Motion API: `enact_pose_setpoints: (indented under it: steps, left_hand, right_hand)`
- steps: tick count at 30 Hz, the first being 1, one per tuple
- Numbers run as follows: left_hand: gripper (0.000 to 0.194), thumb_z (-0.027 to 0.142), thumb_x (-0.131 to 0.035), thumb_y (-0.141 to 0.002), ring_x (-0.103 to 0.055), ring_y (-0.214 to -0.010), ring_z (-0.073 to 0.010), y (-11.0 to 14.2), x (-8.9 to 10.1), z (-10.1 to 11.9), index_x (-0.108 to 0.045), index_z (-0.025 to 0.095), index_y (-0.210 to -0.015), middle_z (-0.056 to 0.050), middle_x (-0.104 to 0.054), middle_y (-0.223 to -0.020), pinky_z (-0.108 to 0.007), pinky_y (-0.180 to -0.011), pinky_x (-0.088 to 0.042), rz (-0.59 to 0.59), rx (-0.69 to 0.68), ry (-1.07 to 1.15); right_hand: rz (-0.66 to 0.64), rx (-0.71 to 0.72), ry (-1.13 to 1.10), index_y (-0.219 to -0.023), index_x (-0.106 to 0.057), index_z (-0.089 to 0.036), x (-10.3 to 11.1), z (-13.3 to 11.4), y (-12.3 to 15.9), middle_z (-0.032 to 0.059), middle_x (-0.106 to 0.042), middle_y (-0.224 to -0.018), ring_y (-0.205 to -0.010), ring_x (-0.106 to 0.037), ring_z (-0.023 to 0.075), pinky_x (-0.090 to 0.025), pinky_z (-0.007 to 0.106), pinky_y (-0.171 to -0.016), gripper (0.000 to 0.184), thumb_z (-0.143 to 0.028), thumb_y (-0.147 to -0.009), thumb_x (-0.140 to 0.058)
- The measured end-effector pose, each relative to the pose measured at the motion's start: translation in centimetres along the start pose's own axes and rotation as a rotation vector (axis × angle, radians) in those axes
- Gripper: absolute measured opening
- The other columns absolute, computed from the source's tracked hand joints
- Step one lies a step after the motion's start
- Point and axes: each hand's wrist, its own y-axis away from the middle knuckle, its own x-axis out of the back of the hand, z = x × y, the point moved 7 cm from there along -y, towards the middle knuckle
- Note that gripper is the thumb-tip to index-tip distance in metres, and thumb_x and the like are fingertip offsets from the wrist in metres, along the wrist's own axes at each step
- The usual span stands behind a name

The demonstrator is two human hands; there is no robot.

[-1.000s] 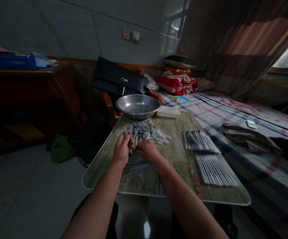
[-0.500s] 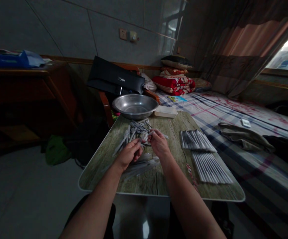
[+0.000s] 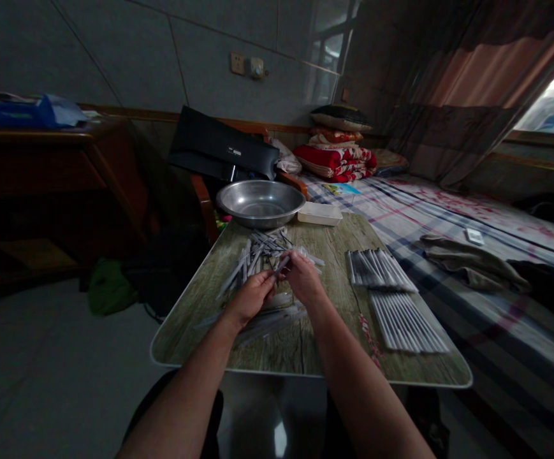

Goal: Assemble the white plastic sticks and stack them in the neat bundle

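A slim greyish stick-like piece, perhaps a pen part, is pinched between both hands above the table. My left hand has its fingers closed on the near end. My right hand grips the far end, its fingertips partly hidden. Behind the hands lies a loose pile of pale and dark thin sticks. Under the left hand, clear plastic-looking strips are spread on the tabletop. To the right are two neat rows of sticks, a dark-tipped upper row and a white lower row.
A steel basin stands at the table's far edge, beside a shallow white tray. Behind it, a black case rests on a wooden chair. A bed with a plaid sheet adjoins the table's right side; a desk stands left.
Whitish, film-like material showed between the fingers before; now a slim greyish stick is seen there. The hands have drawn slightly closer together. The rows and basin look unchanged.
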Motion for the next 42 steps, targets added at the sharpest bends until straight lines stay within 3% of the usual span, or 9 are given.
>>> enact_pose_setpoints:
  steps: [5, 9, 12, 16, 22, 29, 34, 37, 42]
  left_hand:
    - [0.023, 0.037, -0.059, -0.083, -0.047, -0.048, -0.0147, 0.0, 0.1, 0.9, -0.07, 0.019, -0.074, 0.001, -0.054, -0.053, -0.025, -0.049, -0.031, 0.064, -0.109, -0.266]
    - [0.013, 0.027, -0.066, -0.078, -0.064, -0.076, -0.0235, 0.2, -0.3, 2.2, -0.075, 0.023, -0.086, -0.007, -0.072, -0.081, -0.028, -0.068, -0.043, 0.124, -0.249, -0.317]
    - [0.013, 0.024, -0.069, -0.076, -0.066, -0.083, -0.0266, 0.3, -0.5, 2.6, -0.075, 0.025, -0.088, -0.008, -0.073, -0.084, -0.03, -0.075, -0.045, 0.174, -0.294, -0.359]
    - [0.013, 0.023, -0.065, -0.079, -0.066, -0.09, -0.0266, 0.4, -1.0, 3.1, -0.074, 0.024, -0.09, -0.008, -0.071, -0.085, -0.031, -0.082, -0.047, 0.177, -0.328, -0.424]
    - [0.031, 0.019, -0.04, -0.094, -0.063, -0.107, -0.0241, 0.5, -2.3, 3.5, -0.066, 0.02, -0.11, -0.01, -0.069, -0.105, -0.037, -0.094, -0.047, 0.101, -0.394, -0.872]
    - [0.032, 0.02, -0.04, -0.095, -0.066, -0.103, -0.0232, 0.5, -2.5, 3.6, -0.065, 0.02, -0.115, -0.011, -0.069, -0.112, -0.035, -0.088, -0.051, 0.157, -0.436, -0.965]
    - [0.027, 0.023, -0.044, -0.095, -0.068, -0.092, -0.0217, 0.1, -1.6, 3.6, -0.067, 0.021, -0.108, -0.007, -0.073, -0.101, -0.032, -0.08, -0.052, 0.135, -0.433, -1.031]
    - [0.025, 0.025, -0.047, -0.095, -0.067, -0.093, -0.0216, 0.3, -0.3, 4.1, -0.067, 0.021, -0.11, -0.008, -0.072, -0.104, -0.031, -0.081, -0.05, 0.244, -0.504, -1.094]
    - [0.03, 0.032, -0.044, -0.097, -0.064, -0.09, -0.02, 0.7, 0.7, 4.3, -0.067, 0.019, -0.111, -0.007, -0.07, -0.096, -0.03, -0.081, -0.048, 0.329, -0.629, -1.124]
  right_hand:
    - [-0.011, -0.096, -0.095, -0.072, -0.052, -0.022, -0.4, 0.5, 0.2, 0.0008, -0.053, -0.068, -0.06, -0.051, 0.0156, -0.039, 0.025, -0.048, 0.03, -0.051, -0.078, -0.057]
    - [-0.134, -0.23, -0.12, -0.081, -0.06, -0.02, -1.4, 1.1, 1.0, 0.0064, -0.063, -0.076, -0.074, -0.059, 0.0217, -0.047, 0.032, -0.061, 0.04, -0.055, -0.085, -0.041]
    - [-0.199, -0.282, -0.094, -0.088, -0.063, -0.019, -1.9, 1.2, 1.7, 0.0095, -0.067, -0.078, -0.082, -0.061, 0.0265, -0.049, 0.038, -0.069, 0.053, -0.06, -0.088, -0.03]
    - [-0.171, -0.29, -0.127, -0.091, -0.062, -0.02, -1.9, 0.8, 2.0, 0.0077, -0.068, -0.08, -0.086, -0.062, 0.0265, -0.05, 0.041, -0.076, 0.05, -0.061, -0.087, -0.033]
    - [-0.308, -0.279, -0.347, -0.096, -0.056, -0.024, -3.2, 0.1, 2.2, 0.0045, -0.069, -0.089, -0.089, -0.064, 0.0243, -0.051, 0.043, -0.082, 0.036, -0.056, -0.084, -0.044]
    - [-0.287, -0.25, -0.316, -0.091, -0.056, -0.024, -3.1, 0.0, 2.1, 0.0047, -0.069, -0.088, -0.092, -0.063, 0.0249, -0.052, 0.042, -0.081, 0.036, -0.057, -0.082, -0.045]
    - [-0.117, -0.138, -0.127, -0.083, -0.059, -0.021, -1.2, 0.2, 0.8, 0.0052, -0.068, -0.085, -0.084, -0.061, 0.0217, -0.05, 0.033, -0.072, 0.037, -0.057, -0.08, -0.049]
    - [0.052, 0.04, 0.201, -0.076, -0.061, -0.018, 0.5, -1.2, 0.0, 0.0024, -0.062, -0.073, -0.069, -0.055, 0.0156, -0.045, 0.027, -0.064, 0.037, -0.054, -0.081, -0.053]
    - [-0.066, 0.124, 0.803, -0.069, -0.06, -0.017, -1.0, -4.3, 0.3, -0.0022, -0.052, -0.058, -0.056, -0.047, 0.0111, -0.035, 0.023, -0.057, 0.033, -0.04, -0.088, -0.048]
